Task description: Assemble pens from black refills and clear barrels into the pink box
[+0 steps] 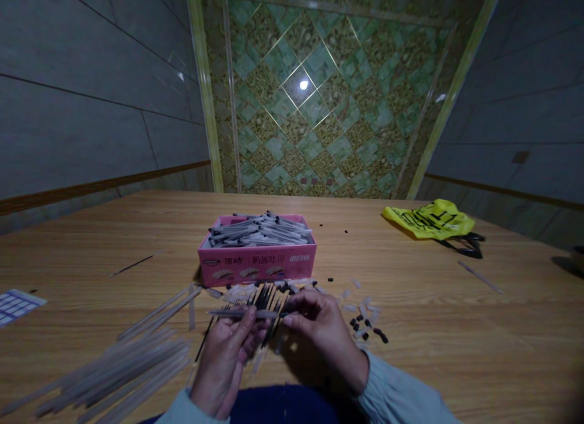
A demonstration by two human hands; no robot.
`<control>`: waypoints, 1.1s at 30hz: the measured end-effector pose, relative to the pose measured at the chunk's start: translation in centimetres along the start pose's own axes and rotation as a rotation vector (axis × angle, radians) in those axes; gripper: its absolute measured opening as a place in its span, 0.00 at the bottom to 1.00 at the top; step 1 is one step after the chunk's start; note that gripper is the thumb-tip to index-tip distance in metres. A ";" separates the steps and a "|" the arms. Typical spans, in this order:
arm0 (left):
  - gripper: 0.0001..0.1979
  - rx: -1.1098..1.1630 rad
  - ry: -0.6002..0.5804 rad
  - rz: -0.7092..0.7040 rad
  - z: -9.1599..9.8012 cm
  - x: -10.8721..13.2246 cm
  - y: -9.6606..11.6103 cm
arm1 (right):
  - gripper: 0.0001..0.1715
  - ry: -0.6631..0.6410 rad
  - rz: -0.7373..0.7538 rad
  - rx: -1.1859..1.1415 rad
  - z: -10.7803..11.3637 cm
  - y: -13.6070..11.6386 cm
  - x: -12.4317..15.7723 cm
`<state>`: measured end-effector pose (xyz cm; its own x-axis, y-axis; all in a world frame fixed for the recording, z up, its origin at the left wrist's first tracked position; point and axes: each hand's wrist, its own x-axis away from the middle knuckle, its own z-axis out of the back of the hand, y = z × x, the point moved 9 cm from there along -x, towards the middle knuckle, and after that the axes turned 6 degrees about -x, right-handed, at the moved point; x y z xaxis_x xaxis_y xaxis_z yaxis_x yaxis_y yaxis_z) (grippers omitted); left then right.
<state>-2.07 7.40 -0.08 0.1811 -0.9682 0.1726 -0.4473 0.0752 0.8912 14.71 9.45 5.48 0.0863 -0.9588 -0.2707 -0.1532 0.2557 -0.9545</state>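
Observation:
My left hand (232,345) is closed around a clear pen (228,314), held level between thumb and fingers. My right hand (323,326) pinches the dark right end of the same pen; the fingertips partly hide that end. Below and behind both hands lie several black pen refills (263,297), fanned out on the table. Small black plugs (286,288) and clear caps (239,293) are scattered between the hands and a pink box (258,266). The box is heaped with pens (264,229).
Clear pen barrels (132,366) lie in a pile at the left front. More loose black plugs and clear caps (365,305) sit right of my right hand. A yellow bag (431,220) with black handles is at the far right. A lone pen (479,277) lies nearer.

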 end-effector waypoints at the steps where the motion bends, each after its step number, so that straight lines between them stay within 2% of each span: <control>1: 0.10 -0.004 -0.004 0.001 0.0 0.0 0.0 | 0.09 0.000 0.008 0.017 0.0 -0.1 0.1; 13: 0.10 -0.023 0.006 0.000 0.1 0.3 0.1 | 0.07 -0.002 0.083 0.138 -0.1 -0.6 0.3; 20: 0.11 -0.001 0.005 -0.007 0.1 0.1 0.2 | 0.11 -0.095 0.166 0.145 -0.7 -1.5 0.5; 22: 0.10 0.018 0.019 0.008 0.2 0.0 0.1 | 0.12 -0.105 0.059 0.004 -0.6 -0.6 0.3; 25: 0.07 0.044 0.038 0.014 0.5 -0.2 0.0 | 0.18 -0.122 -0.204 -0.311 -1.2 1.5 0.4; 27: 0.05 0.043 0.033 0.002 0.6 -0.4 0.0 | 0.21 -0.126 -0.300 -0.430 -1.6 2.1 0.7; 29: 0.04 0.039 0.024 -0.003 0.5 -0.4 0.0 | 0.22 -0.112 -0.309 -0.462 -1.6 2.2 0.7; 33: 0.05 0.036 0.016 0.027 0.4 -0.4 -0.3 | 0.21 -0.062 -0.236 -0.399 -1.0 2.2 0.6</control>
<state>-2.36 7.63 -0.57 0.1821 -0.9621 0.2030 -0.4833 0.0922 0.8706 13.44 9.33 3.36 0.2214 -0.9726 -0.0703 -0.4877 -0.0480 -0.8717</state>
